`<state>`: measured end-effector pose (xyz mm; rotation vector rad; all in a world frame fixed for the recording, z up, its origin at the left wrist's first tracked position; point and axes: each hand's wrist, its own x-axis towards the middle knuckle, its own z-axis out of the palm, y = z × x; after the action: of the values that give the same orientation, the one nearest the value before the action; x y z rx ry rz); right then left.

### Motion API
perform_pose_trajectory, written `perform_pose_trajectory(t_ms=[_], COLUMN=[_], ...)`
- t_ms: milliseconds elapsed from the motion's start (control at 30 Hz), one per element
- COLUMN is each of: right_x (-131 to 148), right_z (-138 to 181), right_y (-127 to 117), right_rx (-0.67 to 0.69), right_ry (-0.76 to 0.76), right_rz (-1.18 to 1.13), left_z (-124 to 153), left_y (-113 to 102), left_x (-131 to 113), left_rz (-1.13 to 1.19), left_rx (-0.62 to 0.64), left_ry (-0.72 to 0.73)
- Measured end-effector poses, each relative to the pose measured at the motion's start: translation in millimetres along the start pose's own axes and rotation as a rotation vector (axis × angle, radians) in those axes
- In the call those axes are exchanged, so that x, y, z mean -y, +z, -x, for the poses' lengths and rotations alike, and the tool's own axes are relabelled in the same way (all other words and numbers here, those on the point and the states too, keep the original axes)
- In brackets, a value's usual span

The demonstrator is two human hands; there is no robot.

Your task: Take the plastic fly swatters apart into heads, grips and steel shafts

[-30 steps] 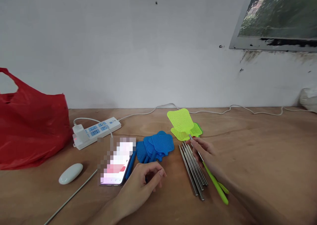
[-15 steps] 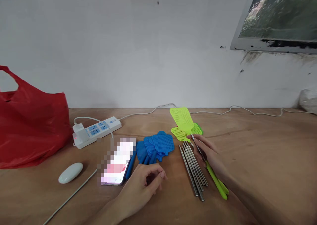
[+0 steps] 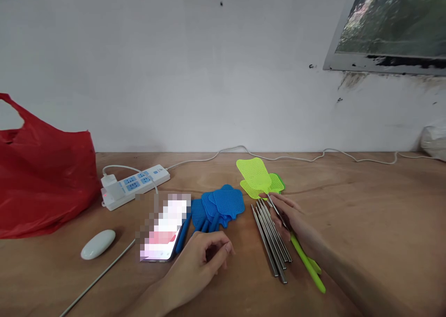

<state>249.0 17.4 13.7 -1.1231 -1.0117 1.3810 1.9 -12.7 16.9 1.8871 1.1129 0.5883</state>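
Note:
My right hand (image 3: 287, 214) grips a yellow-green fly swatter (image 3: 254, 173) by its metal shaft. The swatter's mesh head tilts up over more green swatter heads (image 3: 277, 183) on the table, and its green handle extends back below my wrist. Just left of that hand lies a bundle of several metal rods (image 3: 271, 238). My left hand (image 3: 204, 261) rests on the table with its fingers curled in and nothing visible in them. Several blue fly swatters (image 3: 228, 201) are piled beyond my left hand, which hides part of their handles.
Left of the blue swatters is a lit phone (image 3: 165, 228), partly pixelated. A white mouse-shaped object (image 3: 98, 244), a cable, a white power strip (image 3: 139, 182) and a red plastic bag (image 3: 49, 182) occupy the left side. A thin cord runs along the wall.
The held swatter has come slightly back toward me, its head lower and its handle end nearer the front. My right hand has shifted only a little; my left hand stays put.

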Motion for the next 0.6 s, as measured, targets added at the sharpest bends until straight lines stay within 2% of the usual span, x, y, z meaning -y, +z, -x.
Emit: perform_pose_trajectory(t_ms=[233, 433, 600], right_x=[-19, -34, -37], right_z=[-20, -35, -42], right_y=[-13, -31, -38], right_rx=[-0.189, -0.303, -0.317], right_ry=[-0.244, -0.523, -0.545], right_rz=[0.206, 0.76, 0.849], left_z=[1, 1, 1], left_y=[-1, 0, -1], left_x=[-2, -3, -2], left_rz=[-0.034, -0.039, -0.068], left_rx=[0.003, 0.004, -0.013], left_ry=[0.003, 0.0, 0.015])
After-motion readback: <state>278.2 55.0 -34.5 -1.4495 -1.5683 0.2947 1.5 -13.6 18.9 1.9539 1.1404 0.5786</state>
